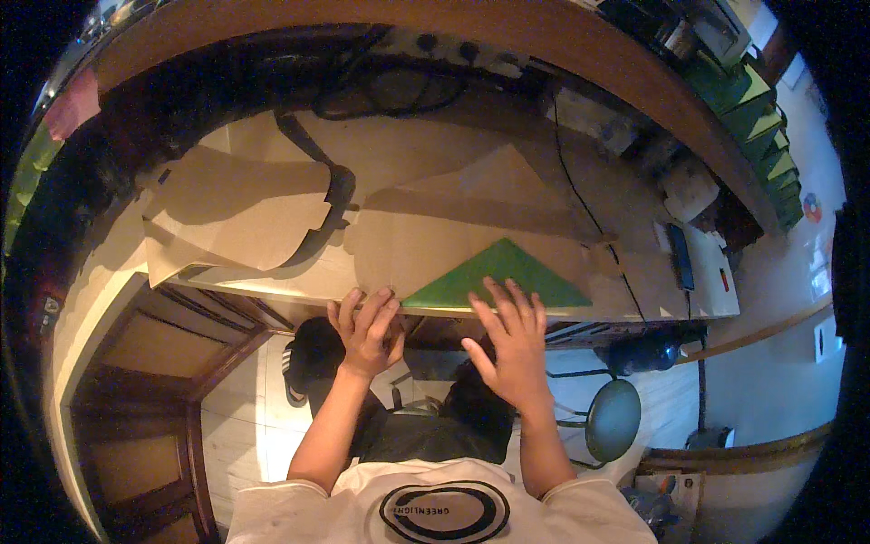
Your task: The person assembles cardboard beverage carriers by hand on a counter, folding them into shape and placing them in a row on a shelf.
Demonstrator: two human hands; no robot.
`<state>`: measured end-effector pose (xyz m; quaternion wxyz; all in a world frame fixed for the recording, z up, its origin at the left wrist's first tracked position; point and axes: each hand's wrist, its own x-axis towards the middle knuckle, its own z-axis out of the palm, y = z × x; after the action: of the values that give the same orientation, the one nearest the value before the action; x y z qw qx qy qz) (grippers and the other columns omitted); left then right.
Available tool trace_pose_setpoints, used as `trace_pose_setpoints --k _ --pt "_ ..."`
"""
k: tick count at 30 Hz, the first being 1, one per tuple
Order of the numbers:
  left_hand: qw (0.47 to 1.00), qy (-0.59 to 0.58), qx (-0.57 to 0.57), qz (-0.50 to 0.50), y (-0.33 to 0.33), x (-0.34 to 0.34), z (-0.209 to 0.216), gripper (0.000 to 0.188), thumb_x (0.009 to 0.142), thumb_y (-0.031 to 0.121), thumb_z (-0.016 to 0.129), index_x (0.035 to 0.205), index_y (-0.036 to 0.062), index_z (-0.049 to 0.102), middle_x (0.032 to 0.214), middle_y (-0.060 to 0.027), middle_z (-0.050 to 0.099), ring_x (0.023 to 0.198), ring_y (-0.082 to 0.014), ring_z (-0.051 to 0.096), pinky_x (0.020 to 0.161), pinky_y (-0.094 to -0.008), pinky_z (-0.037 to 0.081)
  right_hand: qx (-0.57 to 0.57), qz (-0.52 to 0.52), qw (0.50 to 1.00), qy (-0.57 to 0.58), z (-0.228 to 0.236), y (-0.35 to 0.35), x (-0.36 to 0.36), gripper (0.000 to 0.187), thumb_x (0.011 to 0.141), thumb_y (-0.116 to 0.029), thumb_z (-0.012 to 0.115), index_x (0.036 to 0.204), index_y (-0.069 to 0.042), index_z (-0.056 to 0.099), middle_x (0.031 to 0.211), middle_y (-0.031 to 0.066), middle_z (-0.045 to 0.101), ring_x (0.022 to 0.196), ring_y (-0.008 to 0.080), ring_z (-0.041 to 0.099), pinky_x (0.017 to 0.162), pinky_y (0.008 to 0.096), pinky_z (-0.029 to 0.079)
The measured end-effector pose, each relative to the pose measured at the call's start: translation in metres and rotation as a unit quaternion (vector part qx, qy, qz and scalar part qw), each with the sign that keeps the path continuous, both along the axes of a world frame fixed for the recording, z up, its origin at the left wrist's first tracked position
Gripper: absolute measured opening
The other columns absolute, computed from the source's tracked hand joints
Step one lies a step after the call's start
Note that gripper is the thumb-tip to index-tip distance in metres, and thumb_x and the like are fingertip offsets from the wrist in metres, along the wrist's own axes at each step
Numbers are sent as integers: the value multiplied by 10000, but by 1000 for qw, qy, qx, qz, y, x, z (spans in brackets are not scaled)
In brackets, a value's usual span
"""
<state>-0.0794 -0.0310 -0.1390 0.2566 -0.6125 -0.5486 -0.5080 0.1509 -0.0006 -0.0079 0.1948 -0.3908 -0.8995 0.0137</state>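
A green paper folded into a triangle (453, 283) lies on the desk near its front edge, with one point facing away from me. My right hand (512, 340) lies over the triangle's near side, fingers spread and their tips on the paper. My left hand (365, 331) rests at the desk edge beside the triangle's left corner. Its fingers are bent but apart, and nothing shows in them; part of its thumb side is hard to make out.
A brown sheet (240, 213) with a curled edge lies at the left of the desk (399, 236). A black cable (580, 195) crosses the right side, near a dark phone (681, 257). Overhead runs a shelf (299, 20) with green folded papers (757, 118). A round stool (613, 420) stands below right.
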Motion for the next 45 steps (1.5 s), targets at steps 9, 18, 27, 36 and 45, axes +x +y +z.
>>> trace_pose_setpoints --k 9,18,27,36,45 --pt "1000 0 18 -4 3 0 -6 615 732 184 720 1326 203 562 1356 -20 623 1406 -344 403 1255 -536 64 0 -45 999 29 -5 3 19 612 876 -316 733 1442 -163 558 1584 107 420 1478 366 324 1208 600 189" --pt "1000 13 4 2 2 -1 0 619 736 116 702 1326 208 538 1359 -22 616 1399 -339 405 1250 -548 77 78 -22 964 253 -9 7 40 613 903 -293 706 1456 -102 521 1546 193 450 1439 403 393 1189 556 274" --pt "999 17 36 -11 8 0 -8 588 756 117 693 1315 208 536 1373 -26 594 1429 -336 368 1242 -549 89 190 -249 875 369 -55 81 128 535 1014 -269 560 1424 65 485 1468 242 531 1393 390 456 1201 479 271" --pt "999 44 19 25 5 -4 -18 552 810 249 645 1332 158 488 1378 -103 554 1404 -407 374 1183 -630 176 285 -240 877 305 -75 87 117 443 1042 -348 351 1118 -95 705 1180 109 671 1124 310 589 1085 536 294" --pt "1000 23 -3 14 -4 -2 -8 608 750 158 649 1331 147 470 1372 -116 524 1406 -427 348 1189 -642 168 305 -259 875 273 -72 82 119 470 1042 -362 340 1095 -108 732 1168 91 679 1136 307 581 1090 534 299"
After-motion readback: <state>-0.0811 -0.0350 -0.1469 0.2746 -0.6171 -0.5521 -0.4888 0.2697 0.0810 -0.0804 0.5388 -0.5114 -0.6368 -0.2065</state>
